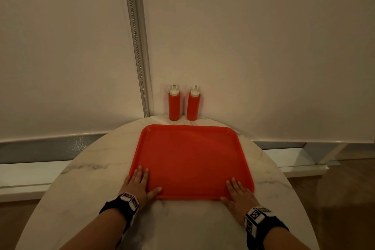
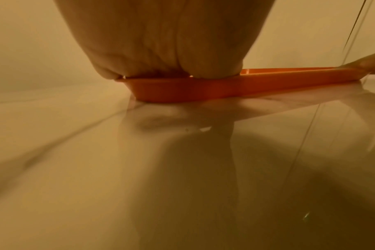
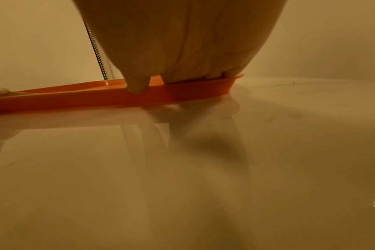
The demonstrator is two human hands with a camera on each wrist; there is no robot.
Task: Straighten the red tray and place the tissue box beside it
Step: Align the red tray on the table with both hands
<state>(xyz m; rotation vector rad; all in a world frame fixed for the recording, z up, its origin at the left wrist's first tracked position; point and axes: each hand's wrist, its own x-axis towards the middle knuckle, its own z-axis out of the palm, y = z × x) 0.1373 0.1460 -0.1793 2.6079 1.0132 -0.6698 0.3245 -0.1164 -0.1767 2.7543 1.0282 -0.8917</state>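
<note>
Both hands flat, red tray (image 1: 190, 160) corners beneath

In both wrist views the fingers lie hidden beyond the palm. The red tray (image 3: 64, 99) is cut off at the frame's left edge in the right wrist view, and the table (image 1: 182, 225) at the bottom edge in the head view.

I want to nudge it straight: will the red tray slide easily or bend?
The tray probably slides easily on the glossy table. It looks like stiff moulded plastic, lying flat under the left hand and right hand.
</note>
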